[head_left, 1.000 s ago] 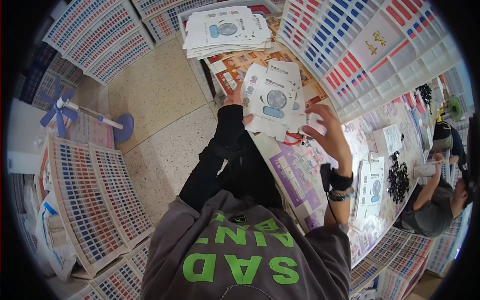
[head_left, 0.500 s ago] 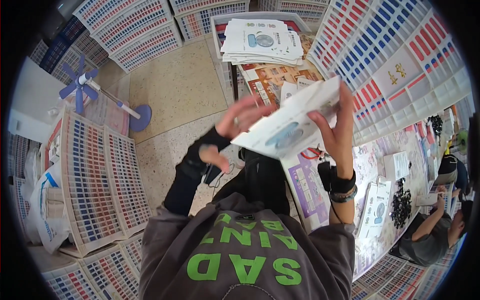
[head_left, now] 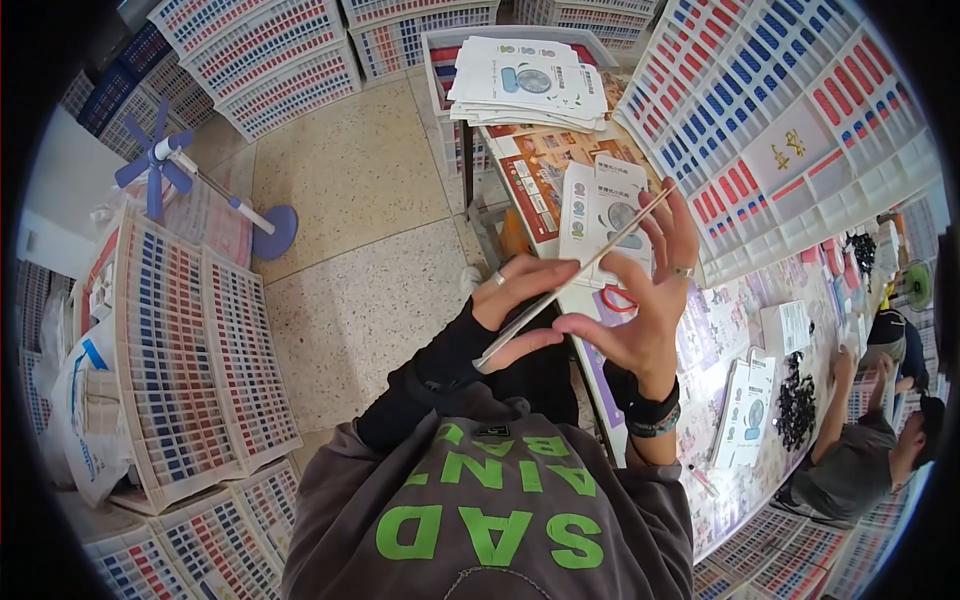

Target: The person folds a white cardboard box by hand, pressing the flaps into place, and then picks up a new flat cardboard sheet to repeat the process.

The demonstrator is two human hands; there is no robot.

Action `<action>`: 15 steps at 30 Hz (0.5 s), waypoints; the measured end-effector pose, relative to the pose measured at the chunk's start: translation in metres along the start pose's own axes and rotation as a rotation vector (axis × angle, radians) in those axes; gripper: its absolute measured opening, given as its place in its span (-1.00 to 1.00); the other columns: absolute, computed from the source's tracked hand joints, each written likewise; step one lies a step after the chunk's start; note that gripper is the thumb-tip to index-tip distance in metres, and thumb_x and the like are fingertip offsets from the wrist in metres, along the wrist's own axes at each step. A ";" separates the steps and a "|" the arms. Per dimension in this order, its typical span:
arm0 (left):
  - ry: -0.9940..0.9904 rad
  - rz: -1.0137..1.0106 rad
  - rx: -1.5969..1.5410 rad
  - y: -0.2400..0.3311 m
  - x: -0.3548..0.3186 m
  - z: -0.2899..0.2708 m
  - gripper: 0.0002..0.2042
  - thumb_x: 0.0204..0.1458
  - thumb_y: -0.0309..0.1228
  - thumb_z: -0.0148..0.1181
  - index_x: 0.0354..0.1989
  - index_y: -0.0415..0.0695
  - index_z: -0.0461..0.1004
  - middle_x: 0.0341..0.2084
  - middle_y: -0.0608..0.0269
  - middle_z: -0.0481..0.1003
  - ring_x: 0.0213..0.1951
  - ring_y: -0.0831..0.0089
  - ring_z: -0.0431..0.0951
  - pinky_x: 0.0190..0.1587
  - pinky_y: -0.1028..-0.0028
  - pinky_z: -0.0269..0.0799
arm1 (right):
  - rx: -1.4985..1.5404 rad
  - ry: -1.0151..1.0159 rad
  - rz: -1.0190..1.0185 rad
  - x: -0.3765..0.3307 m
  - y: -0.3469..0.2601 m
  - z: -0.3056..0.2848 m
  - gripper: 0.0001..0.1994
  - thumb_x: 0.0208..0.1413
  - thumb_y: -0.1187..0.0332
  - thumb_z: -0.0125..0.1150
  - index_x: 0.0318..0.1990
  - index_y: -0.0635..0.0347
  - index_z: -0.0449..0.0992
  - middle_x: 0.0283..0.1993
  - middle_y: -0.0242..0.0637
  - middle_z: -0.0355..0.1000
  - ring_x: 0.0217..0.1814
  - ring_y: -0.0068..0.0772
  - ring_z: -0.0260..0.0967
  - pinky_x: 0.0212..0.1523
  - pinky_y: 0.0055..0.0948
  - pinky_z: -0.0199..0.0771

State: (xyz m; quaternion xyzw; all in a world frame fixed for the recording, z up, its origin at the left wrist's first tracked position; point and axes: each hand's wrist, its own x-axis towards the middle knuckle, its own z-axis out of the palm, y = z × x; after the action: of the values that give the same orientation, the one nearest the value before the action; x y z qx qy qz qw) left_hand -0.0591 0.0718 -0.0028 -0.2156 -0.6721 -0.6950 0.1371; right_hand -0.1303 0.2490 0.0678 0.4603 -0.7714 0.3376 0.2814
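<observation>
A thin, flat white carton [head_left: 592, 262] is held up in front of me, tilted and turned almost edge-on. My left hand [head_left: 512, 290] grips its lower end, with the thumb on the near side and fingers on the far side. Curled along its right side, my right hand [head_left: 648, 300] holds it with the fingers near the upper end. Just behind, flat printed cartons [head_left: 590, 205] with fan pictures lie on the table. Red-handled scissors [head_left: 618, 298] rest beside my right hand, partly covered by it.
A pile of flat cartons [head_left: 530, 85] sits at the table's far end. A tall basket wall [head_left: 740, 120] leans at the right. More cartons [head_left: 745, 410] and small black parts [head_left: 795, 400] lie to the right, near another person [head_left: 865, 450]. A purple fan [head_left: 160, 165] stands left.
The carton has turned from showing its printed face to nearly edge-on. My left hand has come in from being apart and now grips its lower end; my right hand has lowered slightly.
</observation>
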 end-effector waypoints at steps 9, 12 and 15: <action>-0.109 0.057 0.187 0.004 0.005 -0.006 -0.20 -0.31 -0.38 0.54 0.21 -0.07 0.26 0.10 0.00 0.40 0.17 0.02 0.38 0.17 0.10 0.28 | 0.049 0.160 -0.078 0.003 -0.005 0.006 -0.04 -0.35 -0.08 0.53 0.24 0.12 0.22 0.37 0.23 -0.05 0.33 0.24 0.13 0.22 0.03 0.28; -0.099 0.398 0.286 0.007 0.008 -0.007 -0.58 0.02 -0.44 0.18 0.11 0.07 0.44 0.14 0.18 0.41 0.18 0.27 0.41 0.21 0.15 0.24 | 0.088 0.094 -0.080 0.001 -0.009 0.000 -0.09 -0.35 0.00 0.56 0.23 0.06 0.27 0.40 0.22 -0.12 0.38 0.29 0.03 0.24 0.02 0.26; -0.104 0.353 0.392 0.022 0.015 -0.014 -0.56 -0.03 -0.44 0.23 0.11 0.08 0.45 0.15 0.19 0.40 0.17 0.27 0.42 0.21 0.14 0.24 | 0.097 0.070 -0.062 0.001 -0.007 0.000 -0.11 -0.37 0.02 0.56 0.23 -0.06 0.30 0.43 0.13 -0.22 0.39 0.37 -0.04 0.23 0.07 0.28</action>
State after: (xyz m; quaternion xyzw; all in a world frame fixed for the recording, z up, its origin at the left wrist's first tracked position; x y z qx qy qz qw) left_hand -0.0630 0.0580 0.0237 -0.3343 -0.7520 -0.5048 0.2607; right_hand -0.1238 0.2460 0.0701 0.4849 -0.7291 0.3818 0.2959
